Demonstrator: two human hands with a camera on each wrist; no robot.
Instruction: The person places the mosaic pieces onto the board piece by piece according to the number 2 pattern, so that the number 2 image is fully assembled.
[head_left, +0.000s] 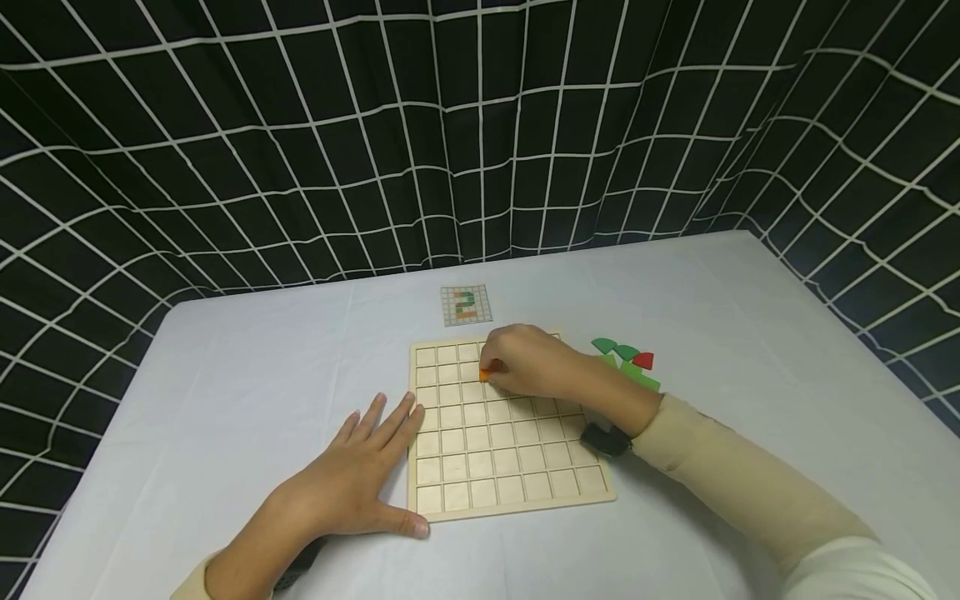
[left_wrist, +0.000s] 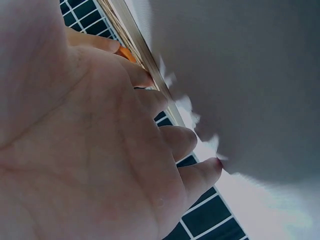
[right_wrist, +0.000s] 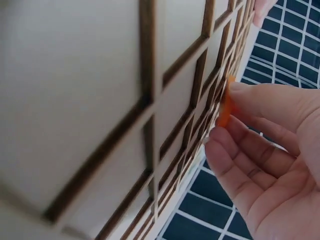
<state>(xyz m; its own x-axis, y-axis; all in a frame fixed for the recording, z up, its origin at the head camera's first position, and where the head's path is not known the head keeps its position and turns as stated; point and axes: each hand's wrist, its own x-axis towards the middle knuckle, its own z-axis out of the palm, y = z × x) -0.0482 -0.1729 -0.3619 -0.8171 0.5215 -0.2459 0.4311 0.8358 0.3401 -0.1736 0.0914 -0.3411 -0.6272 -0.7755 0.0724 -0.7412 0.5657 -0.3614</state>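
Observation:
A wooden grid board [head_left: 480,463] lies flat on the white-covered table. Over its upper rows my right hand [head_left: 528,362] pinches a small orange tile [head_left: 483,375] between thumb and fingertips. In the right wrist view the orange tile [right_wrist: 226,107] stands on edge, close against the grid; whether it sits inside a square cannot be told. My left hand [head_left: 356,483] lies spread at the board's left side, fingertips at the left rim and thumb near the lower left corner. From the left wrist, the palm and extended fingers show, holding nothing.
Beyond the board lies a small pattern card [head_left: 466,305] with a green and orange figure on a grid. Right of the board are dark green rounded pieces [head_left: 603,344], a red piece [head_left: 643,360] and light green tiles [head_left: 639,377], partly behind my right forearm. Black gridded curtains [head_left: 375,150] enclose the table.

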